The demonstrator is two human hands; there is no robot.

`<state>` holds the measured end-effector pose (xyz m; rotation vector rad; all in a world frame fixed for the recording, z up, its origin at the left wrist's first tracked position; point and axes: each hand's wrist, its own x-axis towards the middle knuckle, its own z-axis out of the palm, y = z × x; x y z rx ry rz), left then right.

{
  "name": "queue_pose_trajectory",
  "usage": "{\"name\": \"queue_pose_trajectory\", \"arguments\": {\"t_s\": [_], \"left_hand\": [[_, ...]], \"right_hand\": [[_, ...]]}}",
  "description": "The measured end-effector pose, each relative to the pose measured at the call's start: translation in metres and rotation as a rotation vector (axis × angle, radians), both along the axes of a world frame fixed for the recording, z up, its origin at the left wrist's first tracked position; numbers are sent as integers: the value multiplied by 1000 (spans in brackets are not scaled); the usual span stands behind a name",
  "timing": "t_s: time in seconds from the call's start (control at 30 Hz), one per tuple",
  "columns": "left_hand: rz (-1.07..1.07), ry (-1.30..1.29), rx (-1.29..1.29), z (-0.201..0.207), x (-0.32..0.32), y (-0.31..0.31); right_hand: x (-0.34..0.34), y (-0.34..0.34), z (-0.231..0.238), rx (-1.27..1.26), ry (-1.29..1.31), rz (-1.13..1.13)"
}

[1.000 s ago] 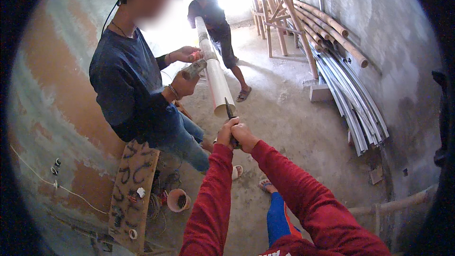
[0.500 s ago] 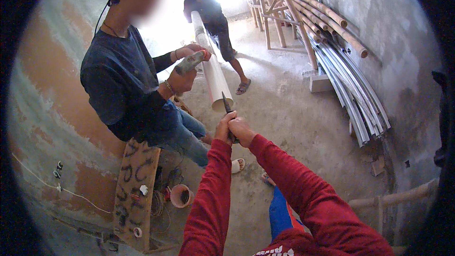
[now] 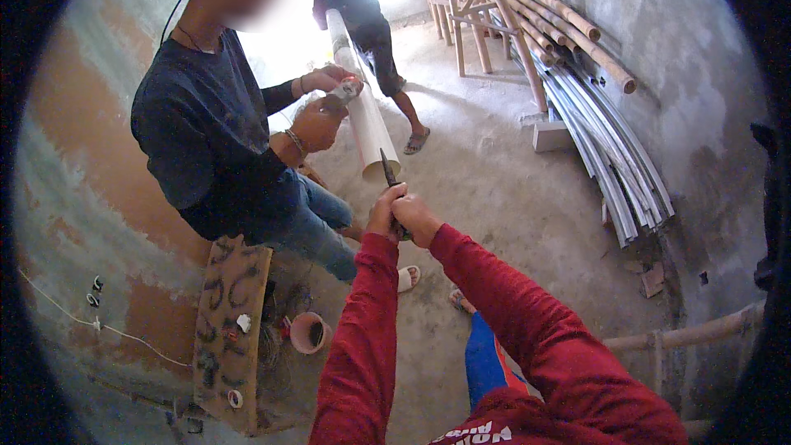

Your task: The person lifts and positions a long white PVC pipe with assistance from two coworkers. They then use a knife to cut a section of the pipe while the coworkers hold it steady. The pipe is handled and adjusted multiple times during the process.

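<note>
My left hand (image 3: 382, 213) and my right hand (image 3: 418, 220) are closed together around the grip of a dark, tapered tool (image 3: 387, 167). Its narrow tip meets the near rim of a long white pipe (image 3: 372, 133); the tool's exact kind is hard to make out. To my left, a co-worker in a dark sweater (image 3: 202, 107) works on the pipe's side with a grey hand tool (image 3: 336, 100). Another person (image 3: 356, 12) stands at the pipe's far end, against bright light.
Bamboo poles (image 3: 568, 25) and silvery metal channels (image 3: 614, 161) lie along the right wall, beside a wooden trestle (image 3: 474, 0). A pink bucket (image 3: 311, 334) stands near a marked wooden board (image 3: 227, 338) at lower left. A bamboo rail (image 3: 692, 334) runs at lower right.
The pipe's near end, my hands and the tool sit slightly higher and further left in view. The co-worker's grey tool has turned and come closer to the pipe.
</note>
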<state>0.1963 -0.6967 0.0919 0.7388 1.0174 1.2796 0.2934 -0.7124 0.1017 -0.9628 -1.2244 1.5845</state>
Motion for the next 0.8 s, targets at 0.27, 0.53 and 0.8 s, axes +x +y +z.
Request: {"name": "queue_pose_trajectory", "arguments": {"t_s": [0.27, 0.53, 0.8], "left_hand": [[-16, -7, -20, -9, -5, 10], [-25, 4, 27, -16, -13, 10], [-40, -2, 10, -3, -10, 23]], "right_hand": [[-6, 1, 1, -128, 102, -61], [-8, 0, -6, -122, 156, -82], [-8, 27, -9, -9, 63, -31]]}}
